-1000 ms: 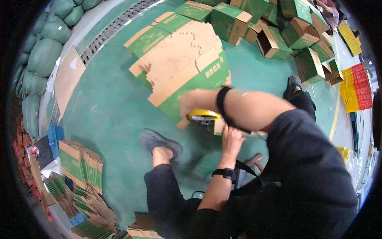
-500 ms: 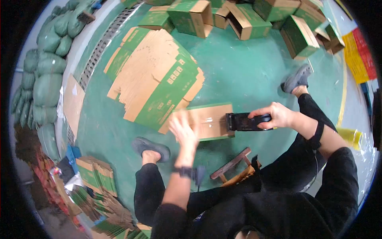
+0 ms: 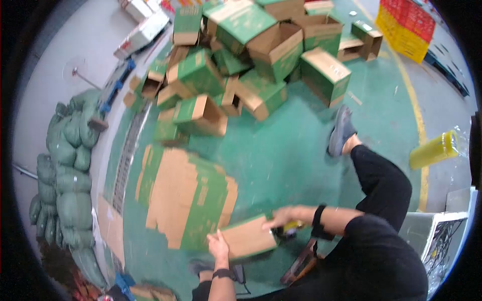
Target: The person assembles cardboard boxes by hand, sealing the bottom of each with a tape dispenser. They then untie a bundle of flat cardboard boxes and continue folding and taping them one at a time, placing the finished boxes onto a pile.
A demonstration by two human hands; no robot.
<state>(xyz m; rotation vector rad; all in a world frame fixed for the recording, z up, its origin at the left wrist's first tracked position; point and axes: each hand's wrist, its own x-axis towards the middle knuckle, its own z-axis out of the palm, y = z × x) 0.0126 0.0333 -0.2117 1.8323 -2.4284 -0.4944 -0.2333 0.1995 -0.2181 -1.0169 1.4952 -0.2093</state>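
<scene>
A cardboard carton (image 3: 248, 238) with green sides lies tilted in front of me, its plain brown face upward. My left hand (image 3: 219, 247) grips its left end, with fingers over the edge. At the right end is my right hand (image 3: 285, 217), smeared by motion, its fingertips reaching over the carton's edge. A dark tape dispenser (image 3: 290, 230) shows just under that hand and appears held in it, though the grip is partly hidden. Beyond the carton, a fanned stack of flat cartons (image 3: 175, 195) lies on the green floor.
Several formed cartons (image 3: 241, 22) are heaped ahead. Green sacks (image 3: 74, 195) line the left wall. On the right are a yellow roll (image 3: 434, 149), red and yellow crates (image 3: 404, 27) and a metal box with cables (image 3: 437, 226). A wooden stool (image 3: 301, 263) stands by my body.
My view has tilted up, showing more of the carton heap. My right hand with the dispenser has moved over the carton's right end; my left hand has settled on its left end.
</scene>
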